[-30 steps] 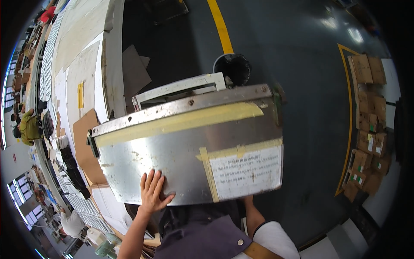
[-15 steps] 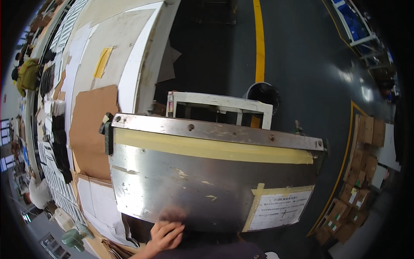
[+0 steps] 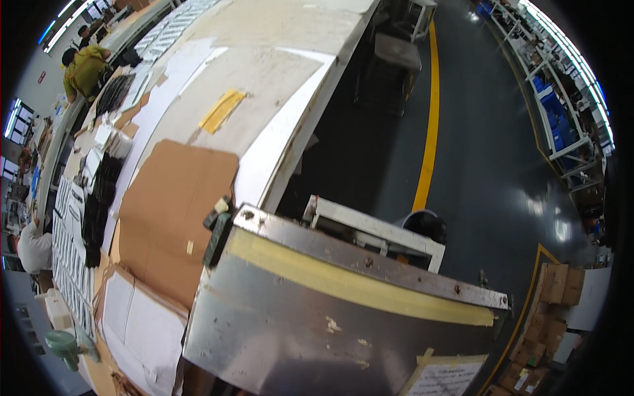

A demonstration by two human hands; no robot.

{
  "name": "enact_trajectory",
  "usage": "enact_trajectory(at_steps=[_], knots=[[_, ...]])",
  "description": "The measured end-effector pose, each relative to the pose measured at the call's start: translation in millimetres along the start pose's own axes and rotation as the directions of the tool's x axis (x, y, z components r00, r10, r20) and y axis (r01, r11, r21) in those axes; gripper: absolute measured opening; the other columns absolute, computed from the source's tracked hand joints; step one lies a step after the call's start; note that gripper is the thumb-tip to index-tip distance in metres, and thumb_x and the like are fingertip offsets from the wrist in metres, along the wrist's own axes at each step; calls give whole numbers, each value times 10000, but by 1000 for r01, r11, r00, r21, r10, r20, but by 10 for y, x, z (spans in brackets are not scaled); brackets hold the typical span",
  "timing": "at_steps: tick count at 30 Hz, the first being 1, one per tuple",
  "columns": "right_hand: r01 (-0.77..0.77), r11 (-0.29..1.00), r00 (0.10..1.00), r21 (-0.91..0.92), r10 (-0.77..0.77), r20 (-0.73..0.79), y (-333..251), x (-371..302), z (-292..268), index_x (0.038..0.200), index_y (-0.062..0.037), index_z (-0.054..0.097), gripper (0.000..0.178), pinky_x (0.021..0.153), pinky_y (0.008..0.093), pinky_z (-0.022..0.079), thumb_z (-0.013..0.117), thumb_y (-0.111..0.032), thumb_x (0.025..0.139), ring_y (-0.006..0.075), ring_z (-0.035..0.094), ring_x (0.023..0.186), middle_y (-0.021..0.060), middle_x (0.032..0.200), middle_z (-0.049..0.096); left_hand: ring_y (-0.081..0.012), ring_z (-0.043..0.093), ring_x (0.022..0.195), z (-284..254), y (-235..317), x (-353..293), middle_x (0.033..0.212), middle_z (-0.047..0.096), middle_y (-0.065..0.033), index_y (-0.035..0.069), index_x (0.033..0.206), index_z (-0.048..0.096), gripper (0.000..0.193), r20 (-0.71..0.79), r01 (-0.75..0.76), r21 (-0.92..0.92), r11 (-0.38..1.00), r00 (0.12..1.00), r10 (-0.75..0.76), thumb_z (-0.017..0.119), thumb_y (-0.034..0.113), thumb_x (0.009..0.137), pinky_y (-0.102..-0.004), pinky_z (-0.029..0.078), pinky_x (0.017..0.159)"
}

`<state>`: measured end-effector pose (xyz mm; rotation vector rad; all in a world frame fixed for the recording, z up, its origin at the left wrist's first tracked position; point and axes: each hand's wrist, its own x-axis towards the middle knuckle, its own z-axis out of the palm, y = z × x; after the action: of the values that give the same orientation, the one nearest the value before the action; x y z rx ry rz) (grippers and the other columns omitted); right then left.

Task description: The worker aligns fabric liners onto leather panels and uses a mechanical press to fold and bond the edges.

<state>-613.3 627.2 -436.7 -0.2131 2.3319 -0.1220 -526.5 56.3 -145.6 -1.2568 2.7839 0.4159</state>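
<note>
In front of me stands a shiny metal panel (image 3: 277, 330) with scuffs and a strip of yellowish tape (image 3: 356, 284) along its far side. A metal bar (image 3: 370, 259) with bolts runs across its top edge. At the near right of the panel a printed white sheet (image 3: 449, 377) is taped down. A dark clamp-like block (image 3: 217, 239) sits at the bar's left end. Neither of my hands shows, and the panel's near edge is partly cut off by the picture's lower rim.
To the left a long worktable (image 3: 290, 30) carries brown cardboard (image 3: 178, 218), white sheets (image 3: 142, 327) and black pieces (image 3: 102, 198). Beyond the panel are a white frame (image 3: 376, 231) and a dark bin (image 3: 426, 226). Cardboard boxes (image 3: 561, 285) stand right; a person in olive (image 3: 86, 69) is far left.
The view has tilted up and turned left, so the panel sits lower and more of the table shows. The hand that was at the panel's near edge has gone out of view.
</note>
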Motion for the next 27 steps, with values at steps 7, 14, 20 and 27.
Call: enact_trajectory(at_steps=[7,14,20,27], knots=[[18,999,1000,29,-19,14,-34,519,-138,1492,-92,501,608,934,524,565,596,-386,968,403,685,1145,238,1279,674,-305,731,1024,-3501,-933,3145,1111,751,-200,26,1279,685,564,-690,111,297,948,711,134,811,113,737,-376,552,858],[-91,995,994,44,89,57,301,101,29,1481,-90,512,596,926,521,568,603,-373,965,405,695,1123,233,1256,686,-294,721,1052,-2825,-316,2767,1127,755,-171,79,1304,693,564,-763,164,165,973,646,20,800,157,756,-373,534,901],[-126,989,991,74,123,49,394,-363,260,1472,-87,520,586,919,519,570,608,-362,962,406,704,1104,228,1237,696,-293,698,1112,-825,-47,1392,1188,733,-184,47,1323,673,565,-280,160,-281,946,929,-240,789,257,812,-370,514,961],[-181,972,978,149,162,128,-52,-1613,1335,1462,-84,530,574,911,517,573,615,-349,959,407,715,1081,223,1214,708,-292,671,1181,1586,-734,35,1260,707,-198,10,1346,650,606,466,365,-534,763,880,-94,776,374,878,-366,491,1031]])
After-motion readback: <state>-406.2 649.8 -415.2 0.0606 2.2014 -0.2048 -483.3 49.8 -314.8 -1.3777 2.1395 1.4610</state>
